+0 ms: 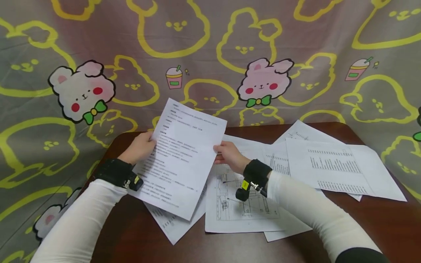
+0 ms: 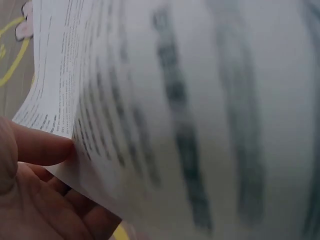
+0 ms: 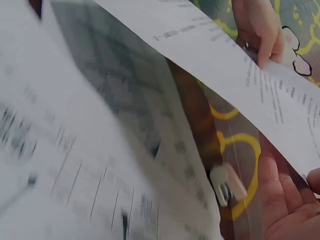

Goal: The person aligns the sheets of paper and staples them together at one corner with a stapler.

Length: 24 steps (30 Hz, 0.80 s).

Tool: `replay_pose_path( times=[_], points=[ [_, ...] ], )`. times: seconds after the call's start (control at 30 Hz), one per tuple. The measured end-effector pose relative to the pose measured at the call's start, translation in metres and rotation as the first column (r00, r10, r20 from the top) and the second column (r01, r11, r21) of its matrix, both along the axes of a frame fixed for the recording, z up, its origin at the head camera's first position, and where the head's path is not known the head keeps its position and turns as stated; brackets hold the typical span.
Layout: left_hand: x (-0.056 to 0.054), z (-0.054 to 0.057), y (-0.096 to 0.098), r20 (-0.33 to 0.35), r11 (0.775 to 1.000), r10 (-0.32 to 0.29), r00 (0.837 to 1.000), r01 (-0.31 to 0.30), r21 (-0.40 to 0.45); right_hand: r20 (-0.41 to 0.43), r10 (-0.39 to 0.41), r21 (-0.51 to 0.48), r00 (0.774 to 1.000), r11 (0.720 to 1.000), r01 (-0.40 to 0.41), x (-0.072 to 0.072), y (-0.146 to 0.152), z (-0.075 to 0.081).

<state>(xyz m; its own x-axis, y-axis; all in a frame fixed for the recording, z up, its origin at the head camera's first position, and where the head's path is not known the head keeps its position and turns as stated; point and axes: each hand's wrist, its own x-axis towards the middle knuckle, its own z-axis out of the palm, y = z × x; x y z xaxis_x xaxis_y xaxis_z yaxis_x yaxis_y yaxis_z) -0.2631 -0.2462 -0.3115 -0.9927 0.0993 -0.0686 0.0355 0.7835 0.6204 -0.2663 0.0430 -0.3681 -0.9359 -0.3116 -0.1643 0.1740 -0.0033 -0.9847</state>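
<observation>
A printed sheet of paper (image 1: 184,160) is held up, tilted, above the table. My left hand (image 1: 141,148) pinches its left edge, thumb in front and fingers behind, as the left wrist view also shows with the thumb (image 2: 42,145) on the print. At the opposite edge, my right hand (image 1: 231,155) pinches the same sheet. Below it, another printed sheet (image 1: 171,224) sticks out at the lower left, partly hidden. A sheet with a technical drawing (image 1: 227,204) lies under my right wrist.
More printed sheets (image 1: 332,171) overlap on the right of the brown table (image 1: 197,252). In the right wrist view a small pink-and-white object with a metal part (image 3: 227,185) shows near the table edge. A patterned cloth (image 1: 204,65) hangs behind.
</observation>
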Motion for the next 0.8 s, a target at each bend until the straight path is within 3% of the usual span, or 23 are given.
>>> replay_pose_path(
  times=[0.2, 0.43, 0.8],
  points=[
    [0.006, -0.013, 0.025, -0.016, 0.995, -0.071, 0.997, 0.072, 0.073, -0.057, -0.011, 0.117, 0.998, 0.993, 0.018, -0.004, 0.034, -0.005],
    [0.015, -0.023, 0.052, -0.032, 0.964, -0.156, 0.987, 0.159, 0.212, -0.104, -0.045, 0.245, 0.994, 0.967, 0.070, -0.010, 0.067, -0.006],
    [0.019, -0.032, 0.078, 0.054, 0.910, -0.178, 0.983, 0.144, 0.388, -0.135, -0.036, 0.290, 0.990, 0.954, 0.074, -0.013, 0.103, 0.004]
  ],
)
